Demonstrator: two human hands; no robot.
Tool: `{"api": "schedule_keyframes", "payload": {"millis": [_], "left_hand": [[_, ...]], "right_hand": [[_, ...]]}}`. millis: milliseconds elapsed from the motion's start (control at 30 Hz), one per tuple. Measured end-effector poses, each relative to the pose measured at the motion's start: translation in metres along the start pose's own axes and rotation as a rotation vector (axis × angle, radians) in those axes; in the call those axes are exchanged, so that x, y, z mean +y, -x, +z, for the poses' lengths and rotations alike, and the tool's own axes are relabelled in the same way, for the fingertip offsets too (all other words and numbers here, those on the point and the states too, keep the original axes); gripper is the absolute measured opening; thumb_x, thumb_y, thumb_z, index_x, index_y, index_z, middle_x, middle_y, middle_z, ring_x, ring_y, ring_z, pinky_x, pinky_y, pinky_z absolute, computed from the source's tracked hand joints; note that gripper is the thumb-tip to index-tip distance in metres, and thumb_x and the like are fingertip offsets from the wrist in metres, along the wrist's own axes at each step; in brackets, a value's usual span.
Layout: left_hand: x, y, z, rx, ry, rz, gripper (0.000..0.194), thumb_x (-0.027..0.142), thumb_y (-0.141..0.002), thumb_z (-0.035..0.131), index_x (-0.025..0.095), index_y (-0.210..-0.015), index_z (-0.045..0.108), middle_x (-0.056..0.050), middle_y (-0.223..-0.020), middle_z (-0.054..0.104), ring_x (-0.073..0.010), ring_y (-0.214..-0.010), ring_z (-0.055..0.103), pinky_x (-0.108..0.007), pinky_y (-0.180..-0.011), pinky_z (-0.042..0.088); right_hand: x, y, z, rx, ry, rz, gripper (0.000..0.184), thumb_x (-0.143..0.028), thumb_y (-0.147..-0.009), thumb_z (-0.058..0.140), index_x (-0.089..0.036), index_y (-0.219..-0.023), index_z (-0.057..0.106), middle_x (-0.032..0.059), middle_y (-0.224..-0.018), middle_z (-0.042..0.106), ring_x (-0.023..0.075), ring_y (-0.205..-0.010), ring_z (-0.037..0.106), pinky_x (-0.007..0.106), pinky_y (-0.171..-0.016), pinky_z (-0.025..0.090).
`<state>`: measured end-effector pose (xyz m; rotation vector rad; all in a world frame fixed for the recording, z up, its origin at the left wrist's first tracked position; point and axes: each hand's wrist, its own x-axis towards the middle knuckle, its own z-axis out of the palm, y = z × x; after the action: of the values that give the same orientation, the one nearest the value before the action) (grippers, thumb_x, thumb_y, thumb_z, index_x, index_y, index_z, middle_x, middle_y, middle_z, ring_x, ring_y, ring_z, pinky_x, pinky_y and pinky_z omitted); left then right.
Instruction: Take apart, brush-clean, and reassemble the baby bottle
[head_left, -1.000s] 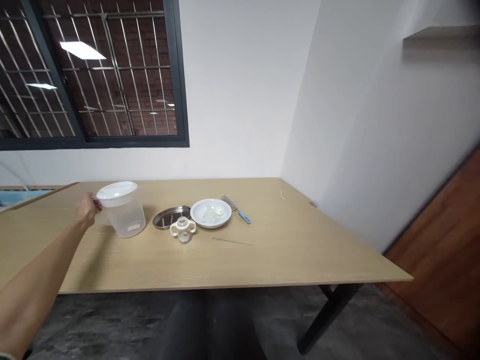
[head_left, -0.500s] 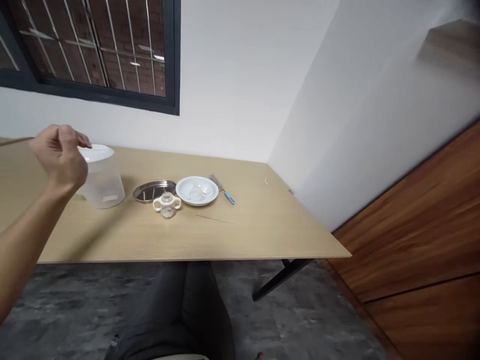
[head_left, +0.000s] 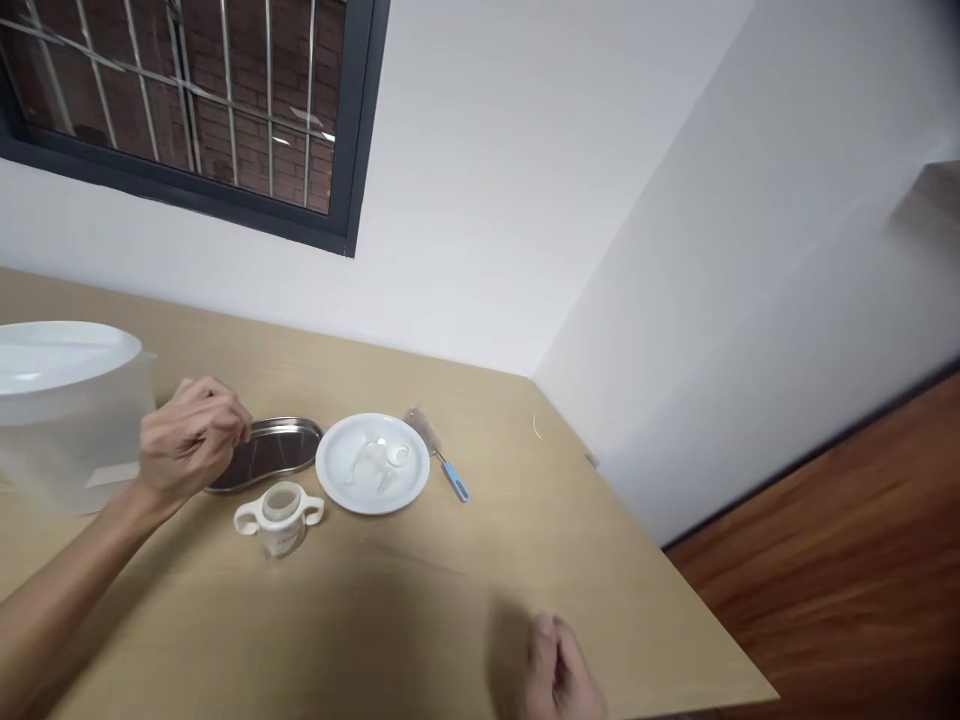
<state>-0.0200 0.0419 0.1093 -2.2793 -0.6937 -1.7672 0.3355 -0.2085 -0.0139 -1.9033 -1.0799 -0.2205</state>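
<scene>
Beige wood-look tabletop (head_left: 570, 540) lies beneath both hands. The left hand (head_left: 191, 435) is loosely closed, fingers curled inward, with nothing seen in its grip; it covers part of a shallow, curved, shiny metal tray (head_left: 281, 450), and whether they touch I cannot tell. The right hand (head_left: 559, 675), blurred and cut off at the bottom edge, has bent fingers; I cannot tell whether it is fully closed or holds anything.

Just in front of the tray stands a small clear bottle with a cream two-handled collar (head_left: 281, 525), upright, its wide mouth uncovered. Right of the tray, close against its end, is a round white dish (head_left: 330, 487) with soft transparent pieces (head_left: 369, 465) and a small white ring (head_left: 397, 455) inside. A blue-handled brush with greyish bristles (head_left: 452, 478) lies just beside the dish. At far left, near the left hand, stands a large translucent plastic pitcher with a white lid (head_left: 75, 440). Beyond the table, a dark-framed barred window (head_left: 352, 150) is set in a white wall (head_left: 487, 180).
</scene>
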Motion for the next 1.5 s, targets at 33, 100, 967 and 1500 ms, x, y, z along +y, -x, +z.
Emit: {"api": "schedule_keyframes", "payload": {"millis": [33,100,967,1500], "left_hand": [[-0.005,0.005,0.003,-0.006,0.000,-0.018,0.055,0.034,-0.104,0.038,0.020,-0.051,0.048,-0.001,-0.050,0.057,-0.0147,-0.057,0.053,-0.033,-0.064,0.037],[-0.013,0.016,0.008,-0.020,0.020,-0.058,0.055,0.032,-0.105,0.032,0.020,-0.053,0.047,-0.003,-0.053,0.059,-0.0158,-0.059,0.053,-0.034,-0.066,0.039],[-0.001,-0.014,0.058,-0.865,-0.099,-0.540,0.041,0.059,-0.091,0.050,0.026,-0.094,0.074,-0.003,-0.097,0.077,-0.0220,-0.086,0.068,-0.029,-0.075,0.047],[0.036,-0.032,0.169,-1.419,-0.505,-0.263,0.059,0.068,-0.085,0.051,0.015,-0.083,0.077,-0.023,-0.093,0.075,-0.0372,-0.089,0.072,-0.039,-0.075,0.050]], "right_hand": [[-0.009,-0.024,0.014,0.019,-0.028,-0.025,0.053,-0.054,-0.103,0.035,-0.021,-0.063,0.047,-0.0006,-0.056,0.047,0.0130,-0.052,0.049,0.026,-0.052,0.043],[-0.027,-0.076,0.041,-0.223,0.040,-0.070,0.051,-0.054,-0.102,0.031,-0.020,-0.072,0.055,0.0033,-0.065,0.058,0.0164,-0.060,0.055,0.028,-0.058,0.044],[-0.020,-0.162,0.129,-0.535,0.008,-0.093,0.016,-0.033,-0.097,0.042,-0.020,-0.097,0.053,0.0062,-0.079,0.066,0.0203,-0.070,0.060,0.028,-0.063,0.037],[-0.001,-0.182,0.125,-0.209,-0.172,-0.023,0.033,-0.040,-0.099,0.033,-0.016,-0.111,0.052,0.0154,-0.100,0.068,0.0274,-0.091,0.062,0.035,-0.078,0.043]]}}
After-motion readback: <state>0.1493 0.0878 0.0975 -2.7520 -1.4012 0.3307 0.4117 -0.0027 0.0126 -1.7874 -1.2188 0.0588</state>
